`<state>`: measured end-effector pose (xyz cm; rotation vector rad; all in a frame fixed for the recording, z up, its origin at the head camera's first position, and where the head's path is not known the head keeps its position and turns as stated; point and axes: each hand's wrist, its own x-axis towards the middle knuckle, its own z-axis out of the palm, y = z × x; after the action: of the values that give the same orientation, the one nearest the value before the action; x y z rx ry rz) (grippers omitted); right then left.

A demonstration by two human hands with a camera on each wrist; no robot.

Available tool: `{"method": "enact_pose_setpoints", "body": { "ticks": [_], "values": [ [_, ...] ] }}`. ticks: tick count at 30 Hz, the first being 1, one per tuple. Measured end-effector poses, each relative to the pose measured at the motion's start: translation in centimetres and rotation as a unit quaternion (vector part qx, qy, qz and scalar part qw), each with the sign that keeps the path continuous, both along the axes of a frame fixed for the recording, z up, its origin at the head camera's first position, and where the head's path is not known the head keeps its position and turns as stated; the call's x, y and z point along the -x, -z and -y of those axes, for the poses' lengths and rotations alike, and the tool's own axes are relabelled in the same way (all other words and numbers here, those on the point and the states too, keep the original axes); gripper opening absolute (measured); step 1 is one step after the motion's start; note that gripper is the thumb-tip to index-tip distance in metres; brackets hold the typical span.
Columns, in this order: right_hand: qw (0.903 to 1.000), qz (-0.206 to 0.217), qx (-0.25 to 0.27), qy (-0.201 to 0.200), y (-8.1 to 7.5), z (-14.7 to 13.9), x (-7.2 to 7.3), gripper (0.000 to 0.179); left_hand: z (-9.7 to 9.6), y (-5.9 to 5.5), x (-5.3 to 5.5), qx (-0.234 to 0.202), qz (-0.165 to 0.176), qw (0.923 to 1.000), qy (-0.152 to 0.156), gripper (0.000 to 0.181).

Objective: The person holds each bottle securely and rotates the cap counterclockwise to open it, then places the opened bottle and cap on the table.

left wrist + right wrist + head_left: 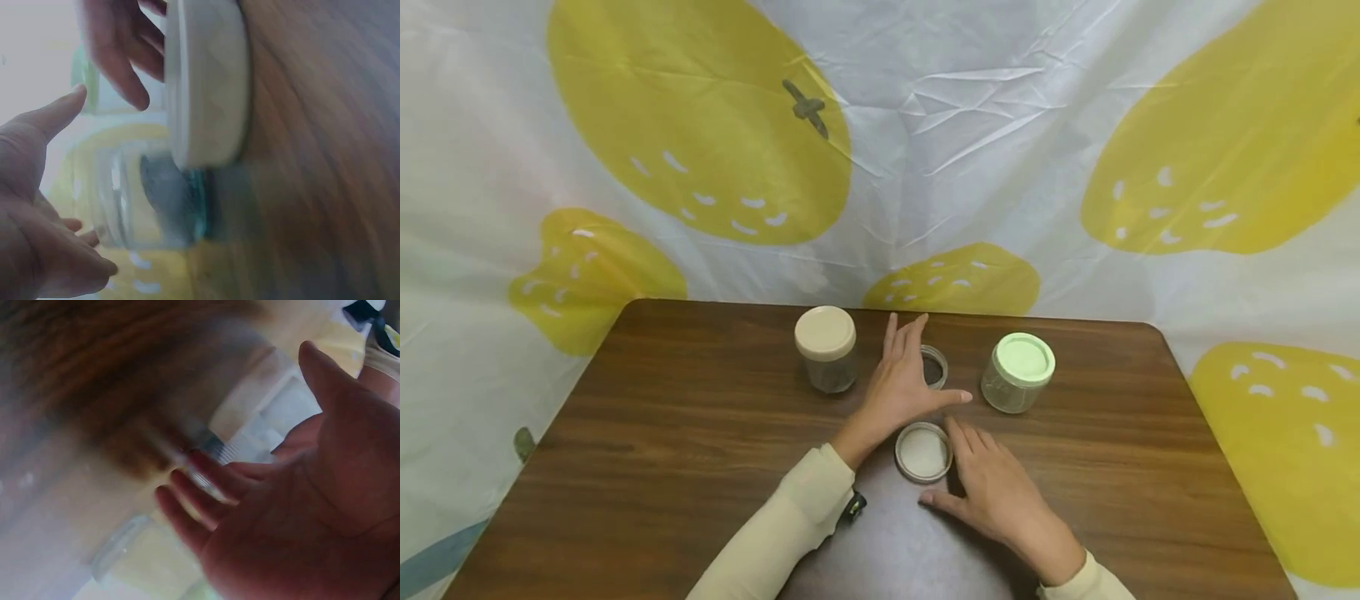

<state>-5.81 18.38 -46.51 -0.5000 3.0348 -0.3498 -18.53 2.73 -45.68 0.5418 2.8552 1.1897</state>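
My left hand (pixel 898 385) reaches over the table with its fingers extended and thumb spread, close beside a lidless glass jar (pixel 934 379). Clear glass shows on that jar (pixel 150 206) in the left wrist view, with a gap between it and the thumb. Nearer to me a pale round lid (pixel 922 452) lies with its hollow side up. My right hand (pixel 1000 492) is at the lid's right side, fingers stretched and thumb apart. Whether its fingertips touch the lid cannot be told. Neither hand holds anything. Both wrist views are blurred.
A glass jar with a cream lid (pixel 826 333) stands to the left of the lidless jar. To the right stands a glass jar with a light green lid (pixel 1024 358). Behind the brown wooden table (pixel 700 433) hangs a white cloth (pixel 970 125) printed with yellow fruit.
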Motion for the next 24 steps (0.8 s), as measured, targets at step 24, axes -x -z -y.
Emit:
{"method": "enact_pose_setpoints", "body": {
  "ticks": [24],
  "values": [
    [0.8997, -0.187, 0.288, 0.27, -2.2, -6.8, 1.5, 0.068, -6.3, -1.8, -2.4, -0.105, 0.091, 0.9875, 0.075, 0.117]
  ]
}}
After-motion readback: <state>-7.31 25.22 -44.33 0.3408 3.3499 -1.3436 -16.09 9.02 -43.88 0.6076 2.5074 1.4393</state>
